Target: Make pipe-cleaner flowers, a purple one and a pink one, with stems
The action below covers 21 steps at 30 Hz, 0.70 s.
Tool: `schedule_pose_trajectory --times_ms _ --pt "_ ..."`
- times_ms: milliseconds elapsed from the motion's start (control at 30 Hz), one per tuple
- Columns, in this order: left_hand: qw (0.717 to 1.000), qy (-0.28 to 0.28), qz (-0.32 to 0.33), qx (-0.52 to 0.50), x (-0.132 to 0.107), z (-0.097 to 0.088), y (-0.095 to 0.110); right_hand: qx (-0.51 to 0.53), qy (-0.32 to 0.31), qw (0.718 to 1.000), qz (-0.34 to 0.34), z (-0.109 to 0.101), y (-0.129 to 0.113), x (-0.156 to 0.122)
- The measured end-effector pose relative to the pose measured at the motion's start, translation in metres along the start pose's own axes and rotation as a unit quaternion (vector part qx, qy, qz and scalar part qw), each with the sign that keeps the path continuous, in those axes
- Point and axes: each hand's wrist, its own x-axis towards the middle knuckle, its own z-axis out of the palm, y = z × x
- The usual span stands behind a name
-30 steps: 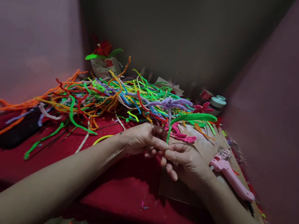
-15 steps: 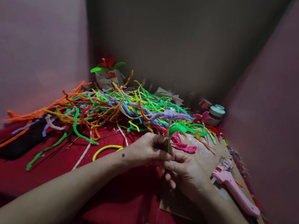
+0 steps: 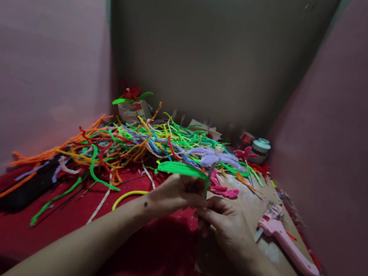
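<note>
Between my two hands stands a pipe-cleaner flower (image 3: 218, 158) with lilac petals and a pale centre. A bright green pipe-cleaner leaf (image 3: 183, 169) juts left from its stem. My left hand (image 3: 180, 193) pinches the stem just below the leaf. The fingers of my right hand (image 3: 222, 217) are closed on the stem's lower part, right beside the left fingertips. Most of the stem is hidden by the fingers. Pink pipe-cleaner petals (image 3: 225, 191) lie just beyond my right hand.
A large heap of coloured pipe cleaners (image 3: 148, 139) covers the back of the red cloth (image 3: 135, 261). On the right, a pink glue gun (image 3: 288, 242) rests on a cardboard sheet (image 3: 220, 259). Behind are a jar with a pale teal lid (image 3: 261, 145) and a red flower (image 3: 131, 91).
The flower has turned between my fingers: its green leaf, earlier curled to the right, now points left above my left hand. My view has tilted up slightly.
</note>
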Motion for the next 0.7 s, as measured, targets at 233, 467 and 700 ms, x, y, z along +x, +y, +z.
schedule_pose_trajectory --times_ms 233,467,700 --pt "0.985 0.146 0.093 0.010 -0.007 -0.006 0.017 0.001 -0.025 0.998 0.053 0.003 -0.003 -0.003" --pt "0.979 0.170 0.112 0.026 -0.005 -0.002 0.005 0.089 -0.099 0.988 0.076 0.005 0.003 -0.006" --pt "0.951 0.236 0.201 0.004 -0.010 0.008 0.004 0.152 -0.119 0.973 0.125 0.010 0.003 -0.009"
